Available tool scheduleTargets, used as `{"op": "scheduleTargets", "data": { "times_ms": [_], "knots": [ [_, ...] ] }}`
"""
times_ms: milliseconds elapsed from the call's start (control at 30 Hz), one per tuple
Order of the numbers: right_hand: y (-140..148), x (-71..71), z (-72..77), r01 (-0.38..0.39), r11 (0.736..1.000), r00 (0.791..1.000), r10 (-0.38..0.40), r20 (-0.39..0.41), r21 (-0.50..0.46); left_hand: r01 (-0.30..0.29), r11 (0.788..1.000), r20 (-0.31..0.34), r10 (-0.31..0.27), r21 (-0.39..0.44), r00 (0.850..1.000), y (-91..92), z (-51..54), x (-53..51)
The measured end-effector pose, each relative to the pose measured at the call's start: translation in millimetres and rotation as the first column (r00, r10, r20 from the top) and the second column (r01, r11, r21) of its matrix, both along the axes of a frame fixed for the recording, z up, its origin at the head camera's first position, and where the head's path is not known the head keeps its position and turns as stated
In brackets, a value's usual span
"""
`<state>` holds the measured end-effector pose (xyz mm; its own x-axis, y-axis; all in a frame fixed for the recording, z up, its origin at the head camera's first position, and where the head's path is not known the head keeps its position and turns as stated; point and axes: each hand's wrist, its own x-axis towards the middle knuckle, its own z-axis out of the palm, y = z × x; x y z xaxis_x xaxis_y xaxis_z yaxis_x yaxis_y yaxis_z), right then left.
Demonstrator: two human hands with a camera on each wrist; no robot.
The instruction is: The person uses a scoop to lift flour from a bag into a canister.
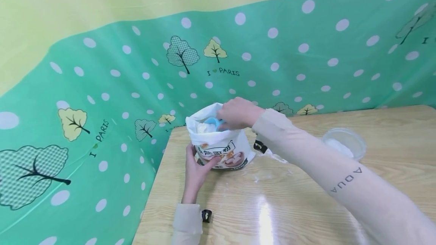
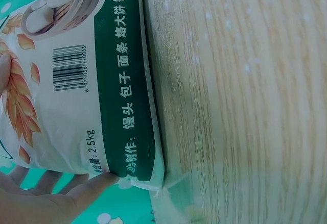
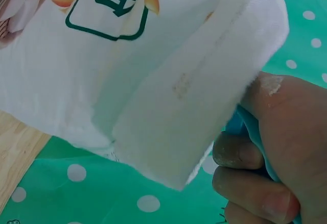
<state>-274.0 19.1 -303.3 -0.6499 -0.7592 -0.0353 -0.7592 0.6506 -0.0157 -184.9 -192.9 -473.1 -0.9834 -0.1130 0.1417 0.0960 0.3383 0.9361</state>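
A white flour bag [image 1: 243, 143] with a green base band stands on the table, its top edge folded outward. My left hand [image 1: 196, 170] grips its lower left side, thumb across the printed front; in the left wrist view the fingers [image 2: 84, 191] lie against the bag's side. At the bag's mouth, my right hand [image 1: 238, 112] holds a blue scoop [image 1: 212, 121]. White flour [image 1: 205, 128] shows beside the scoop inside the bag. The right wrist view has the fingers [image 3: 255, 191] curled round the blue handle [image 3: 250, 127], and the bag hides the scoop's far end.
To the right, behind my right forearm, stands a clear round bowl [image 1: 362, 147] with white powder [image 1: 338, 147] in it. Spilled flour [image 1: 272, 156] lies on the wooden table [image 1: 238, 207] near the bag. A green dotted curtain [image 1: 272, 48] hangs close behind the table and along its left.
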Motion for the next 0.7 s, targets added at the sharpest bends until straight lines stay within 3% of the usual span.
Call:
{"op": "scheduleTargets", "data": {
  "times_ms": [233,500,700],
  "knots": [
    [19.1,3.4,1.0,0.03,0.998,0.999,-0.027,0.044,-0.054,0.009,1.0,0.009,-0.009,-0.013,1.0,0.6,1.9,-0.6],
    [48.3,9.9,8.7,0.057,0.985,0.998,-0.055,0.015,-0.162,0.013,1.0,0.013,-0.013,-0.009,1.0,2.8,3.5,2.5],
    [65.6,13.3,6.4,0.073,0.966,0.997,-0.07,0.02,-0.248,0.005,1.0,0.011,-0.005,-0.009,1.0,2.1,3.1,2.4]
  ]
}}
